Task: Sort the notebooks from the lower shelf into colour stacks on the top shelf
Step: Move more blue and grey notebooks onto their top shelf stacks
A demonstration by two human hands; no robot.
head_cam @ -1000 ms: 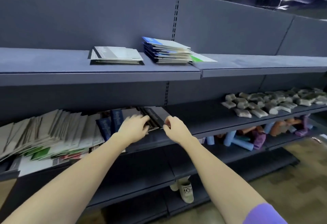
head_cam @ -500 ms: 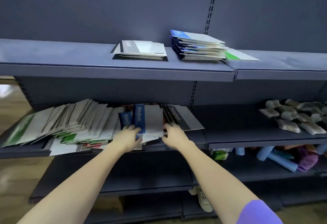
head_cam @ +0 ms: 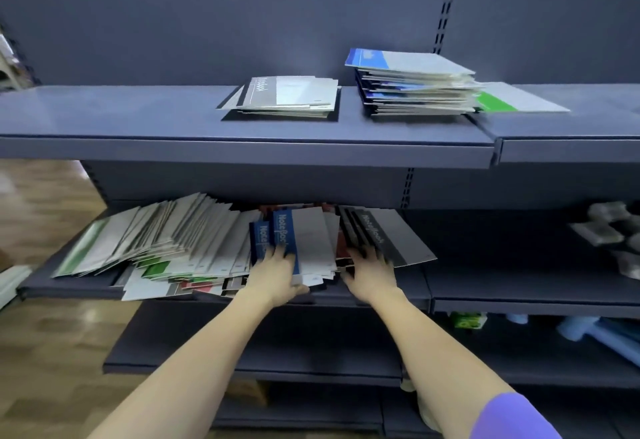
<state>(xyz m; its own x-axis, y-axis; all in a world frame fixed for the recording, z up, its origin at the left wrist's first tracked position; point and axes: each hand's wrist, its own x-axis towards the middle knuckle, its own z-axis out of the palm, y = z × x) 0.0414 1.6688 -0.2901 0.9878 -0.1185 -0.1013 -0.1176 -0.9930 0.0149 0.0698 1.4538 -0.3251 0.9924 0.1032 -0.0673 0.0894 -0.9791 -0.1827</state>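
on the lower shelf (head_cam: 69, 291) the fanned notebooks (head_cam: 166, 241) lie as before; since a second ago the left hand (head_cam: 277, 274) has moved from the black covers onto the blue notebooks (head_cam: 277, 237), thumb curled under their edge, gripping them. the right hand (head_cam: 372, 274) presses flat, fingers straight, on the black notebooks (head_cam: 381, 234). blue likely goes next to the top shelf's (head_cam: 138, 147) blue stack (head_cam: 412, 88)

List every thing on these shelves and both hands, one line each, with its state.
Black stack: lying flat on the top shelf, low.
Blue stack: flat on the top shelf, tallest.
Green notebook: flat, alone, right of the blue stack.
Unsorted notebooks: fanned out and leaning on the lower shelf.
Left hand: holds blue notebooks.
Right hand: fingers on black notebooks.
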